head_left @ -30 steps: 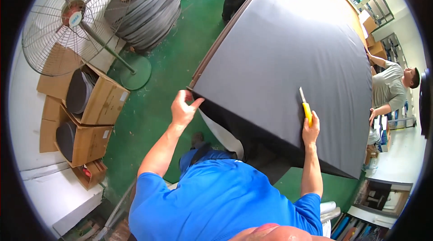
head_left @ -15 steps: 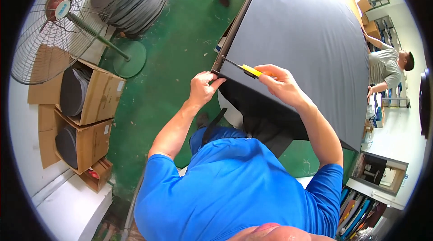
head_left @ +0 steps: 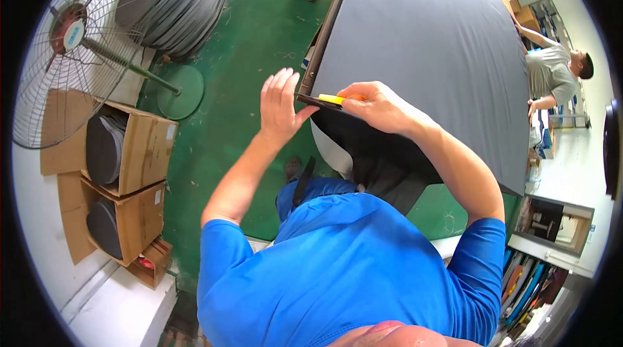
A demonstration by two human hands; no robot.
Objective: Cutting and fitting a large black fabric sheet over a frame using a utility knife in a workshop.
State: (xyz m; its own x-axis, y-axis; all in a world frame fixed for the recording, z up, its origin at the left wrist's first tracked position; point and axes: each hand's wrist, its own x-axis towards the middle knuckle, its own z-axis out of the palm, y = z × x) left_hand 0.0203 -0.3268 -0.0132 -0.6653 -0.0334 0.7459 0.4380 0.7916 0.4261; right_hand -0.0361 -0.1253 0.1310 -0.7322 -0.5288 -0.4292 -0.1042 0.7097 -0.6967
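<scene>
A long table covered with grey fabric runs away from me. Its near corner hangs down in a dark fold in front of my legs. My right hand grips a yellow and black utility knife held level at the fabric's near left corner. The blade end points left toward my left hand. That hand is raised with its fingers spread, and its thumb touches the knife's tip end. My blue shirt fills the bottom of the view.
A standing fan is at the left on the green floor. Open cardboard boxes holding dark rolls stand by the wall. Grey coiled material lies at the top left. Another person leans over the table's right side.
My right hand swung the knife from the table's right side to the near left corner. My left hand left the fabric edge and rose open beside the knife tip.
</scene>
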